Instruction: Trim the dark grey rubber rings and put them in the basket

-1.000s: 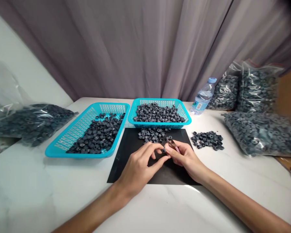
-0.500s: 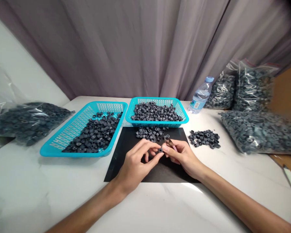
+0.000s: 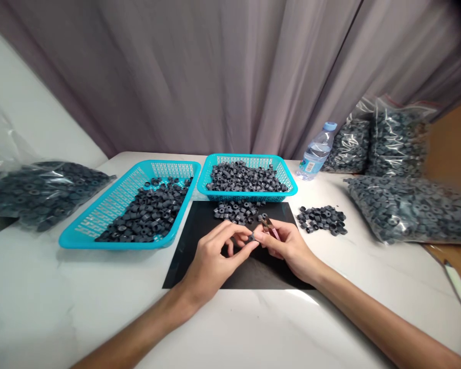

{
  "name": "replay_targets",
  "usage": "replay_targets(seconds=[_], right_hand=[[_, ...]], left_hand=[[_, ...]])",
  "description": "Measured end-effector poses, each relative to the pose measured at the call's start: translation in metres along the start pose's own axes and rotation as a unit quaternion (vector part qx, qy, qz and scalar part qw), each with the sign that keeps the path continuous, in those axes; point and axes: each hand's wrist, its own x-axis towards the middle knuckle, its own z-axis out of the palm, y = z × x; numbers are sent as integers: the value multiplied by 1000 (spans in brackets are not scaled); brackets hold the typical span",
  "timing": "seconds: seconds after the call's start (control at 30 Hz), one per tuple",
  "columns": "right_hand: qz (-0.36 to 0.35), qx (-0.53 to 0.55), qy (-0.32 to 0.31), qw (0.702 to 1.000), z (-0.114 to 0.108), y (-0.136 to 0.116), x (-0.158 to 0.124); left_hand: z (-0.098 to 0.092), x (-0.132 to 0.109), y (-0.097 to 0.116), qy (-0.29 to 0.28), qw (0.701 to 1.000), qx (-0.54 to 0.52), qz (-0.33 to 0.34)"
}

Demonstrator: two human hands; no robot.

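My left hand (image 3: 217,256) pinches a small dark grey cap-like part (image 3: 252,238) with a hole in it, between thumb and forefinger. Closed around a small flat metal tool (image 3: 272,229) with a pinkish sheen is my right hand (image 3: 286,243); its kind is unclear. The right fingertips meet the part at its right side. Both hands are above a black mat (image 3: 184,256). Just beyond them, a pile of similar parts (image 3: 236,211) lies on the mat's far end.
Two turquoise baskets, one at left (image 3: 115,245) and one at the back (image 3: 249,195), hold many parts. A loose pile (image 3: 321,220) lies on the right. Clear bags of parts stand or lie at left (image 3: 49,192) and right (image 3: 411,210). A water bottle (image 3: 317,154) stands behind.
The view has shifted slightly. The part in my left fingers has turned a little, and the metal tool in my right hand has tilted slightly. Both grips stay the same.
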Motion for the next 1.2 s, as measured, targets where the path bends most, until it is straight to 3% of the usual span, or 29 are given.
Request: replay_targets(seconds=[0.07,0.13,0.27,0.33,0.63,0.77,0.9,1.03,1.2], right_hand=[[-11,-37,18,999,1,0,0],[-46,-103,76,991,1,1,0],[-149,-271,200,930,-8,1,5],[-172,-334,196,906,-14,1,8],[-152,-444,141,872,-26,12,12],[-129,-466,114,868,-24,13,11],[-120,-457,132,872,-22,11,10],[-112,-473,140,863,-21,10,10],[-112,-492,127,854,-21,9,10]], left_hand=[[-1,1,0,-8,999,-17,-39],[-2,4,-1,-23,991,-80,-108],[-4,10,0,-77,944,-232,-222],[-4,11,2,-92,930,-263,-242],[-9,9,4,-109,871,-357,-320],[-12,10,7,-137,819,-426,-359],[-11,10,6,-161,782,-486,-356],[-8,10,3,-178,775,-493,-353],[-10,12,5,-189,793,-469,-341]])
